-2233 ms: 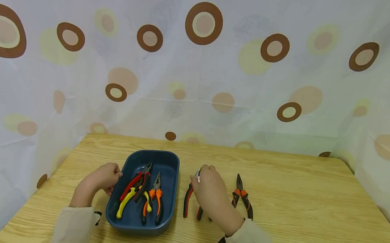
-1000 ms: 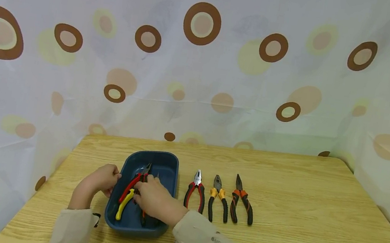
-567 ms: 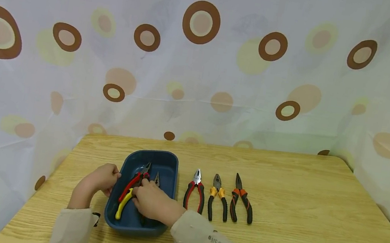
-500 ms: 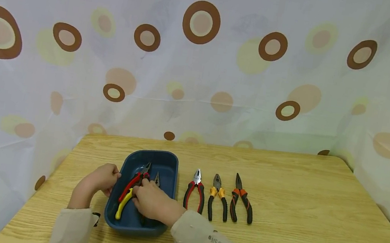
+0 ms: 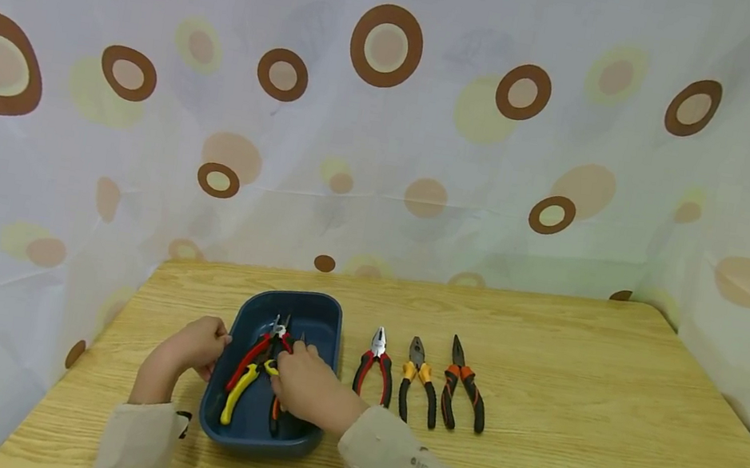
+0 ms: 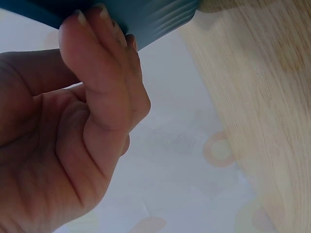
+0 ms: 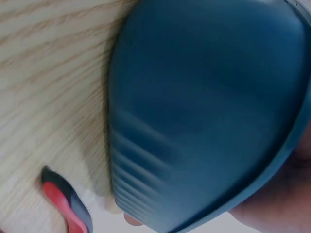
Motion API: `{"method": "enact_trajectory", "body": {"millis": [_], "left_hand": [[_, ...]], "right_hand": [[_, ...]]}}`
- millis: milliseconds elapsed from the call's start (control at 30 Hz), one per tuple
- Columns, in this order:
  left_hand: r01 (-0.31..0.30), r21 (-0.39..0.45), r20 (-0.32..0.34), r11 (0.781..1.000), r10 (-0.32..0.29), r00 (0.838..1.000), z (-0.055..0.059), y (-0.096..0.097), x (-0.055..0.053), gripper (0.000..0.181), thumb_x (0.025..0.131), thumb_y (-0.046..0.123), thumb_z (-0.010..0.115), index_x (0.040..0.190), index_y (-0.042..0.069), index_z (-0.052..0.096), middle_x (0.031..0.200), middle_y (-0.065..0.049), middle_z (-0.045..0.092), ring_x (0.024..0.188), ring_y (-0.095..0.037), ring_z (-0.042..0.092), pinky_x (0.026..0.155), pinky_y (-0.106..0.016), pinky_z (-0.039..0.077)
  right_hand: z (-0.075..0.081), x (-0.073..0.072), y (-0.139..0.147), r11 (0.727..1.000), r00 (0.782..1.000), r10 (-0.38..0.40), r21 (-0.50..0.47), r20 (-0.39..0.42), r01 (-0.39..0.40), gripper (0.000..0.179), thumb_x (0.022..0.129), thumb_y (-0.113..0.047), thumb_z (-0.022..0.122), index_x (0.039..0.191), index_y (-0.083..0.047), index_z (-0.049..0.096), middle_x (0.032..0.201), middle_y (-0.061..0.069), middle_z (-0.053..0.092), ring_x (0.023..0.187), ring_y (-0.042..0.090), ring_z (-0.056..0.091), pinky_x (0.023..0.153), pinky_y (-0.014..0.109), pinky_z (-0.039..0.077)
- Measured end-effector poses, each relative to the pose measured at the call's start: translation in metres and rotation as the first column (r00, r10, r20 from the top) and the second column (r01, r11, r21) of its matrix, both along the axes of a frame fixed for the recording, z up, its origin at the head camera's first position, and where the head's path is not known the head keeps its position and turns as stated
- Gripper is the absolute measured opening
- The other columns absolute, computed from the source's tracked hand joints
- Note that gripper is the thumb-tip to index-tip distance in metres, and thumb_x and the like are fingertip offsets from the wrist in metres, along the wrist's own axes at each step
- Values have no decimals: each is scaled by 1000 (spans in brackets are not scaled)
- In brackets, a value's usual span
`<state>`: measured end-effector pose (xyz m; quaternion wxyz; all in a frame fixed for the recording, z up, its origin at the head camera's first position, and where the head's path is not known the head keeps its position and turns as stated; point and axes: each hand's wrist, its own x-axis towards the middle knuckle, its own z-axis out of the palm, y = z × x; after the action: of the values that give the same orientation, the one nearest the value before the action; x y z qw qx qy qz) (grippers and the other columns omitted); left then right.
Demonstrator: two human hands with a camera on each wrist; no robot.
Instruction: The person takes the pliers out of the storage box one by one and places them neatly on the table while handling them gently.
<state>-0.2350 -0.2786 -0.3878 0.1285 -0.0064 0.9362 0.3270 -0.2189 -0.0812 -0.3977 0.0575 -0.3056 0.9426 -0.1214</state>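
Note:
A dark blue plastic bin [image 5: 257, 440] stands on the table with several pliers inside. My left hand [image 5: 193, 352] holds its left side; in the left wrist view the bent fingers [image 6: 104, 82] meet the outer wall. My right hand [image 5: 311, 388] reaches inside over the right half, fingertips hidden among the handles. By those fingers lie red-and-black pliers [image 5: 246, 367], their jaws spread, and yellow-handled pliers [image 5: 238, 396]. The hand mostly covers orange-and-black pliers [image 5: 275, 417]. What it grips cannot be made out; the right wrist view shows mainly the bin's outer wall [image 7: 204, 116].
Right of the bin, three pliers lie in a row, noses pointing away: red-and-black pliers [image 5: 376, 364], yellow-and-black pliers [image 5: 421, 382], and orange-and-black long-nose pliers [image 5: 465, 385]. The wooden table [image 5: 573, 417] runs back to a patterned cloth [image 5: 374, 145].
My right hand has left the row of pliers on the table, gone into the bin, then shifted slightly right there. The red-and-black pliers' jaws in the bin have spread. My left hand stays put.

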Motion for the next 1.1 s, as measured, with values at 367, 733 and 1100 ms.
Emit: {"method": "enact_trajectory", "body": {"millis": [367,733,1100], "left_hand": [[1,7,4,1000,-1,1000,0,0,0,17,101,3,42,89,-7,50,67,-12,51,52,-18,53,50,-29,54],[0,24,-2,1000,0,1000,-1,-1,-1,18,100,3,42,88,-7,51,67,-13,52,51,-17,53,49,-29,54],[5,41,-5,999,-5,1000,-1,-1,0,17,100,2,41,89,-8,50,66,-13,51,51,-17,53,49,-29,54]], "right_hand": [[9,1,1,993,992,61,110,-106,-50,29,96,-26,59,116,-6,63,110,9,56,95,23,51,83,28,49],[15,6,-25,965,987,151,226,-51,-136,37,96,-33,58,133,-28,58,131,2,50,108,20,48,82,28,50],[3,5,-38,948,971,236,231,-43,-220,32,96,-32,60,127,-35,59,129,1,50,108,19,46,83,28,49]]}}
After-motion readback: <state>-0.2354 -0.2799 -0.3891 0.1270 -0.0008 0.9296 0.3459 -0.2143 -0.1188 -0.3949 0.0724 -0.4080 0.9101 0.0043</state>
